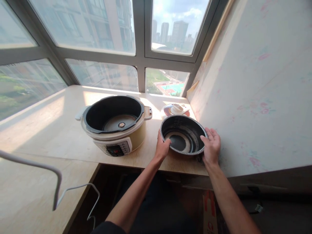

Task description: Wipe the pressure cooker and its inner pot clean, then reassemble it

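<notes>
Both hands grip a dark round inner pot (179,146), its mouth tipped toward me and its inside worn and stained. My left hand (162,146) is closed on the left rim, thumb over the edge. On the right rim, my right hand (212,144) holds with the thumb inside and the fingers around the outer wall. To the left stands a rice cooker or electric pressure cooker (137,138) with its lid off, showing a black cavity and a heating plate. Just behind the pot lies a round lid (177,109) with a pale handle, partly hidden.
The pale wooden sill (60,130) runs under the windows, with its front edge close to me. A flowered wall (258,97) bounds the right side. White cable (58,182) hangs at lower left. Below is a cardboard box (210,211).
</notes>
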Available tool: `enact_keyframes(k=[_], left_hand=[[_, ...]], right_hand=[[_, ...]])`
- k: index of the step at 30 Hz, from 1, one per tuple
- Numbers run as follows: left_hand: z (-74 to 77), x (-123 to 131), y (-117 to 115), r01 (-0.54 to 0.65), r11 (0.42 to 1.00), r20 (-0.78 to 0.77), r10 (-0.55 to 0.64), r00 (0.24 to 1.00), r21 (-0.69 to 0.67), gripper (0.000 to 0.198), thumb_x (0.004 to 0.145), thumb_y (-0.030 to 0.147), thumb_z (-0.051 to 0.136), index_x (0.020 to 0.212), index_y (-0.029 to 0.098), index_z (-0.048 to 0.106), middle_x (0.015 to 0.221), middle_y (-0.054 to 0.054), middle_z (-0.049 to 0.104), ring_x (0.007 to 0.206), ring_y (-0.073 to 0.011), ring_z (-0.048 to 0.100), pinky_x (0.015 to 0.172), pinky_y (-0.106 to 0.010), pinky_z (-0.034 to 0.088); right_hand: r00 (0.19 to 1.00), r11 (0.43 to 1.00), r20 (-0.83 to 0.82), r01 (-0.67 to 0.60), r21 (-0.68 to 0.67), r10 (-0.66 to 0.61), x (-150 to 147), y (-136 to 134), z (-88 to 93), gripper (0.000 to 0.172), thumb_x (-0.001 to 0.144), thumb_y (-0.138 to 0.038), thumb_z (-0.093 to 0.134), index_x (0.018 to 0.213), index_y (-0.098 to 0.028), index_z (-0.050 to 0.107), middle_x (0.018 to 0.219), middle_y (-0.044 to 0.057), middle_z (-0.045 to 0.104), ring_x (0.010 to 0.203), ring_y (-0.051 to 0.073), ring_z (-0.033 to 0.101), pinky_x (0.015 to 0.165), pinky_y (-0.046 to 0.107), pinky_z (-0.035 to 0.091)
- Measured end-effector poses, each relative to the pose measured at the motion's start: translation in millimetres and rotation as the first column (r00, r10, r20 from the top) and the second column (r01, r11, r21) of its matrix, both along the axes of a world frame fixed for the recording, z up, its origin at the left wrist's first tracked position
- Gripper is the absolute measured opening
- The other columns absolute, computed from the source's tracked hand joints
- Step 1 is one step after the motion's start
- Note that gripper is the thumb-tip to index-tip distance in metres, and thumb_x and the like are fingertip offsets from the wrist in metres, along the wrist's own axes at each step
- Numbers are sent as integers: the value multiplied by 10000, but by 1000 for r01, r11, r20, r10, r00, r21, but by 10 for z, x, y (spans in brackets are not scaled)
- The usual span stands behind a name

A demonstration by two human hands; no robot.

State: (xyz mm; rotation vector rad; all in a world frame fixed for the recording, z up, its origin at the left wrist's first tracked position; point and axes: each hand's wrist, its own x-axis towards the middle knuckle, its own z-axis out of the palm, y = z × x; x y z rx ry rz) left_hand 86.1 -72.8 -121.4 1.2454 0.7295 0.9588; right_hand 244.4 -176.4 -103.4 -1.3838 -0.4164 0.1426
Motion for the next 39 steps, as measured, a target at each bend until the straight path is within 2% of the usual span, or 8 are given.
enact_keyframes(k=[5, 12, 16, 20, 25, 28, 34, 39], left_hand=[[322, -208, -126, 51, 997, 65, -55, 996, 54, 800, 708, 138, 581, 1485, 210, 403, 1490, -95, 510, 1383, -299, 456, 1207, -448, 292], [1211, -614, -257, 64, 962, 91, -91, 992, 266, 730, 837, 282, 674, 1509, 231, 395, 1497, -101, 499, 1445, -336, 389, 1235, -468, 264], [1637, -901, -177, 95, 942, 130, -144, 981, 321, 729, 830, 320, 712, 1500, 236, 435, 1450, -92, 554, 1460, -370, 370, 1226, -513, 283], [1896, -1153, 21, 95, 917, 198, -183, 963, 388, 732, 870, 339, 676, 1536, 227, 395, 1481, -92, 541, 1412, -354, 448, 1197, -489, 342], [2125, -1494, 303, 8, 890, 276, -149, 949, 455, 733, 881, 316, 656, 1549, 227, 369, 1436, -82, 588, 1374, -333, 497, 1179, -462, 364], [2211, -1750, 463, -50, 879, 287, -101, 953, 475, 698, 881, 340, 650, 1525, 224, 408, 1413, -76, 607, 1366, -324, 509, 1182, -454, 358], [2181, -2223, 716, -205, 873, 289, 77, 954, 443, 637, 861, 371, 665, 1459, 229, 498, 1425, -69, 606, 1370, -318, 507, 1181, -440, 364], [2030, -2458, 823, -210, 879, 291, 85, 953, 429, 574, 872, 343, 659, 1421, 222, 541, 1429, -65, 600, 1345, -288, 526, 1170, -405, 376]], right_hand=[[999, 994, 47, 8, 109, -14, -225, -106, 295, 660, 678, -270, 778, 1274, -190, 506, 1430, 155, 602, 1357, 305, 547, 1179, 599, 354], [959, 967, 284, -58, 248, -15, -503, -177, 955, 450, 814, -196, 698, 1235, -330, 614, 1356, 21, 662, 1398, 327, 513, 1234, 626, 320], [882, 946, 469, -116, 303, -43, -655, -91, 1312, 455, 867, -218, 664, 1284, -396, 627, 1378, -45, 649, 1431, 330, 472, 1252, 620, 324], [868, 917, 496, -218, 333, 27, -801, 205, 1685, 412, 866, -177, 640, 1217, -394, 659, 1344, -72, 667, 1424, 294, 486, 1259, 589, 328], [892, 821, 424, -357, 445, 158, -999, 763, 2051, 424, 689, -87, 709, 1084, -231, 648, 1235, 36, 727, 1338, 282, 578, 1239, 584, 322], [853, 788, 460, -453, 416, 247, -1179, 1083, 2130, 426, 703, -120, 710, 1107, -219, 618, 1283, 57, 701, 1349, 266, 566, 1226, 565, 326], [752, 735, 527, -604, 308, 396, -1571, 1588, 2053, 423, 771, -200, 683, 1179, -241, 579, 1367, 70, 651, 1382, 285, 530, 1191, 583, 355], [738, 728, 499, -631, 270, 454, -1735, 1831, 1923, 406, 776, -209, 691, 1167, -228, 583, 1360, 99, 655, 1364, 291, 546, 1174, 568, 381]])
